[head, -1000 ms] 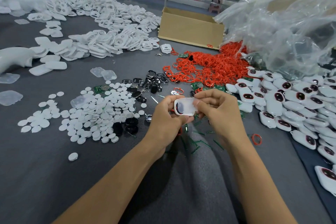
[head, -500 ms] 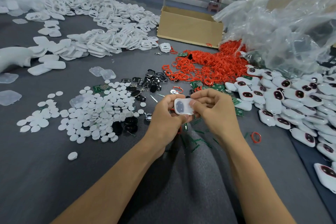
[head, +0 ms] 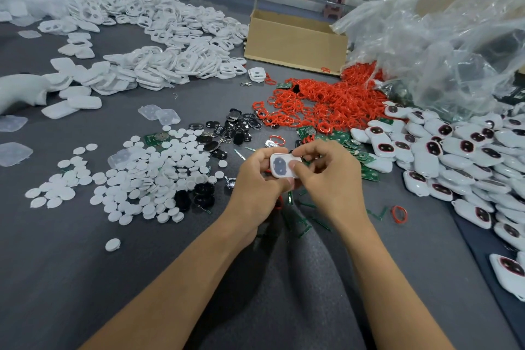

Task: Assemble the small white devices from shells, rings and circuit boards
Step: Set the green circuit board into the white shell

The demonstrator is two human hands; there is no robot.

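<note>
To seat the part well, squeeze evenly around the edge while keeping the shell level. At frame centre, the right hand [head: 326, 176] pinches a small white shell [head: 281, 165] with thumb and fingers curled tight; the left hand [head: 257, 182] cups it from below, fingers closed around its edge. A dark oval window faces up; what sits inside is unclear. Red rings [head: 321, 102] pile above, finished devices [head: 454, 150] spread right, white discs [head: 136, 179] scatter left on the grey table [head: 85, 278]

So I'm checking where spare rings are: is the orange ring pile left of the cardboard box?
No, the orange ring pile lies in front of the cardboard box, toward its right.
</note>
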